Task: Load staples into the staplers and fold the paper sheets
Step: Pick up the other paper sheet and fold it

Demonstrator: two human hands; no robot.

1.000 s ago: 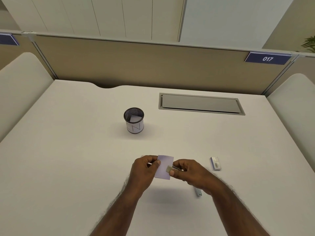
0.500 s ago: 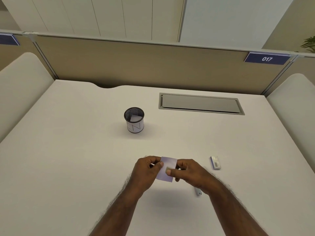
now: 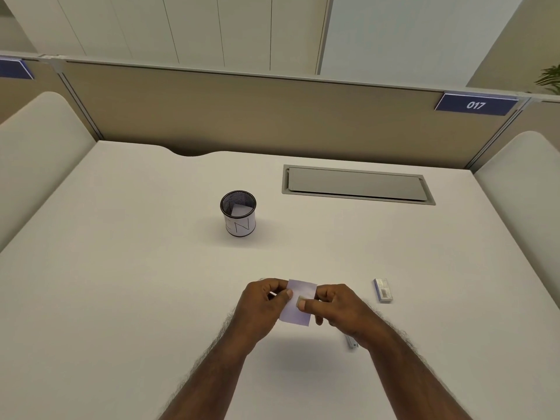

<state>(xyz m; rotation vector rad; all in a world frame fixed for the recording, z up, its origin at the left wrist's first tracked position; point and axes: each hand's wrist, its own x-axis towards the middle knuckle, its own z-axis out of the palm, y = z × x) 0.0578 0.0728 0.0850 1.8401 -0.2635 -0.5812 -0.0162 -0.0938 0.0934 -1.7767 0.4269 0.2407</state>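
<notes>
A small pale lilac paper sheet (image 3: 298, 307) is held just above the white desk (image 3: 121, 283), near its front middle. My left hand (image 3: 260, 307) pinches the sheet's left edge between thumb and fingers. My right hand (image 3: 336, 310) pinches the right edge, thumb lying on the sheet's face, with a small grey piece showing at the thumb tip. A small stapler (image 3: 351, 342) lies on the desk, mostly hidden under my right wrist. A staple box (image 3: 383, 290) lies to the right of my hands.
A black mesh cup (image 3: 238, 213) with a white label and a paper inside stands at mid-desk. A grey cable hatch (image 3: 357, 184) is set into the desk at the back right. Beige dividers enclose the desk at the back and sides.
My right hand has slid left onto the sheet, so the two hands are closer together. The metal piece seen in my right fingers is now mostly covered by the thumb.
</notes>
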